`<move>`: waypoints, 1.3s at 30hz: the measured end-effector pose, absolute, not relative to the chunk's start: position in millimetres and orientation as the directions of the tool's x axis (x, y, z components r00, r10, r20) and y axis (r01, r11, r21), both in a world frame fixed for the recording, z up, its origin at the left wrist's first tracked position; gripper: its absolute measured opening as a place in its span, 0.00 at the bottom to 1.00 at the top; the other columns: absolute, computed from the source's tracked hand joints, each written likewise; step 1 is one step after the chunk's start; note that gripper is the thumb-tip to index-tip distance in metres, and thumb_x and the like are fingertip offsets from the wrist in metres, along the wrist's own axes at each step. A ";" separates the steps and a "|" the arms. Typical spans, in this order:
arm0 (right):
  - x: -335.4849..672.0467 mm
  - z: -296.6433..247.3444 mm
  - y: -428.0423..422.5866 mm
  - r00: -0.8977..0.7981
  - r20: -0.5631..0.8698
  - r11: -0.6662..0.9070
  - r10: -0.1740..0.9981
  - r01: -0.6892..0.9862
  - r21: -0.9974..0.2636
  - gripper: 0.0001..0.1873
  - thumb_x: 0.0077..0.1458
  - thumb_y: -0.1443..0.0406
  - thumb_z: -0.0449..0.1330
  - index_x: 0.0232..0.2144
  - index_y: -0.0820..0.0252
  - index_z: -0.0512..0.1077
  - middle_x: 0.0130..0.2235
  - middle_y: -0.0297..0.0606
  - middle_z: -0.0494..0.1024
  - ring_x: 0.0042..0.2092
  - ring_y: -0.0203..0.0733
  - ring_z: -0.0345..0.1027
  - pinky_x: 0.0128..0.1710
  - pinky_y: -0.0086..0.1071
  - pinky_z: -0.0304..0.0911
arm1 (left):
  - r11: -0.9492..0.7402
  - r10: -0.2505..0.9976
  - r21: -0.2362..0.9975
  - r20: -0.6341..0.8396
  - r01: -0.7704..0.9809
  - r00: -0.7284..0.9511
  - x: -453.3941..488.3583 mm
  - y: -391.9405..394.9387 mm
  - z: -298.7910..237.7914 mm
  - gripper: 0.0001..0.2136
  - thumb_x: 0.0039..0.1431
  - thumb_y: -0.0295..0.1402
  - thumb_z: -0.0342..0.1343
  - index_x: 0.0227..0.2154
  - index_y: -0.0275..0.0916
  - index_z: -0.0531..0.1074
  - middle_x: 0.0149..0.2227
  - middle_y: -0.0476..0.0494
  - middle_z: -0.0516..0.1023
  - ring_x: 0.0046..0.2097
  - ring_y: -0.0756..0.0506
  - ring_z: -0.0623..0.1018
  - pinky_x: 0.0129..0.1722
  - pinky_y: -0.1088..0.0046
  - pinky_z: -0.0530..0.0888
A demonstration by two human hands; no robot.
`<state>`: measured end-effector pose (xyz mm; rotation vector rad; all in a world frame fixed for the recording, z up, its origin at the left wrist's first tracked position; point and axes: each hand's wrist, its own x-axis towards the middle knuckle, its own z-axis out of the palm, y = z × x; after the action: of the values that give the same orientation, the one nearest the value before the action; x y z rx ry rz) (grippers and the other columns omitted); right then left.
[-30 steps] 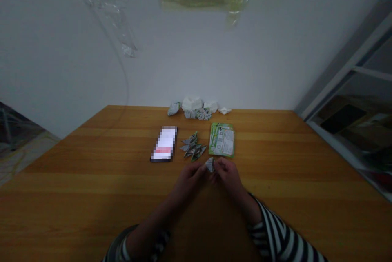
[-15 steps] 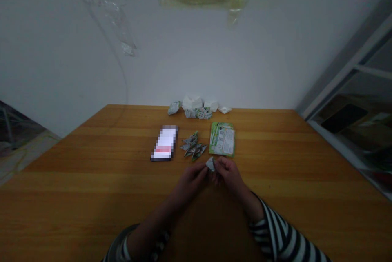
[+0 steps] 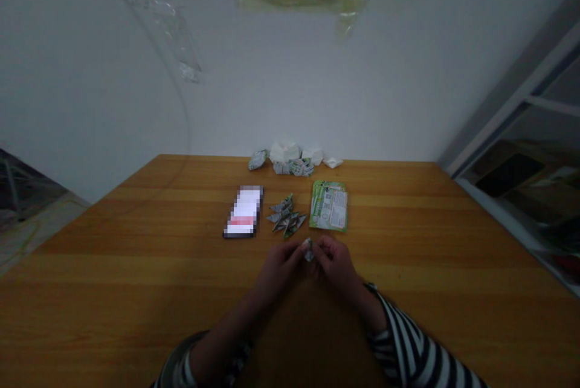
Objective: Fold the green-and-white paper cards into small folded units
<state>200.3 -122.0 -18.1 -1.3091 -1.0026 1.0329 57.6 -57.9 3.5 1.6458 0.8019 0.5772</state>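
A small folded piece of printed paper (image 3: pixel 309 250) sits between my two hands, above the near middle of the table. My left hand (image 3: pixel 281 266) pinches it from the left with thumb and fingers. From the right, my right hand (image 3: pixel 336 261) grips its other side, fingertips closed. Both hands cover parts of the paper. Just beyond them lies a cluster of folded, pointed paper pieces (image 3: pixel 286 217), grey and green. A stack of green and white printed sheets (image 3: pixel 329 206) lies to the right of that cluster.
A phone (image 3: pixel 244 211) with a lit, blurred-out screen lies left of the folded pieces. Crumpled white tissue (image 3: pixel 285 153) and crumpled printed paper (image 3: pixel 258 159) line the table's far edge, by the wall (image 3: pixel 290 86). The wooden table (image 3: pixel 136 255) spreads wide on both sides.
The folded paper has turned and looks narrower, and it has moved slightly left and down. My fingers have closed in around it. Everything else on the table stays in place.
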 end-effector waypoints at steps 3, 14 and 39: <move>197.0 -13.2 -125.0 0.229 0.023 0.011 0.973 0.051 -0.999 0.15 0.56 0.54 0.56 0.24 0.57 0.65 0.16 0.28 0.70 0.15 0.34 0.63 0.15 0.26 0.59 | -0.175 0.805 0.938 -0.039 0.298 0.593 58.2 -58.1 2.4 0.20 0.59 0.45 0.51 0.20 0.35 0.71 0.19 0.50 0.70 0.24 0.49 0.68 0.24 0.76 0.61; 204.4 -9.1 -121.2 0.226 0.207 0.124 0.952 0.336 -0.934 0.09 0.58 0.62 0.56 0.36 0.59 0.74 0.31 0.36 0.80 0.31 0.40 0.73 0.31 0.29 0.65 | -0.443 0.700 0.843 0.114 0.304 0.705 55.3 -63.7 4.7 0.13 0.65 0.35 0.45 0.40 0.39 0.74 0.38 0.43 0.80 0.38 0.43 0.77 0.40 0.70 0.69; 195.3 -6.9 -121.7 0.389 0.135 0.075 0.911 0.165 -0.983 0.14 0.57 0.59 0.57 0.29 0.60 0.79 0.29 0.37 0.80 0.32 0.42 0.71 0.32 0.31 0.66 | -0.404 0.794 0.769 0.026 0.495 0.607 61.8 -69.4 7.5 0.08 0.62 0.35 0.45 0.37 0.41 0.68 0.34 0.42 0.78 0.32 0.43 0.77 0.29 0.72 0.66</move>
<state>195.3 -121.7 -6.9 -1.4000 -1.0506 0.7532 61.8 -69.4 7.5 2.0822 1.0133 0.5089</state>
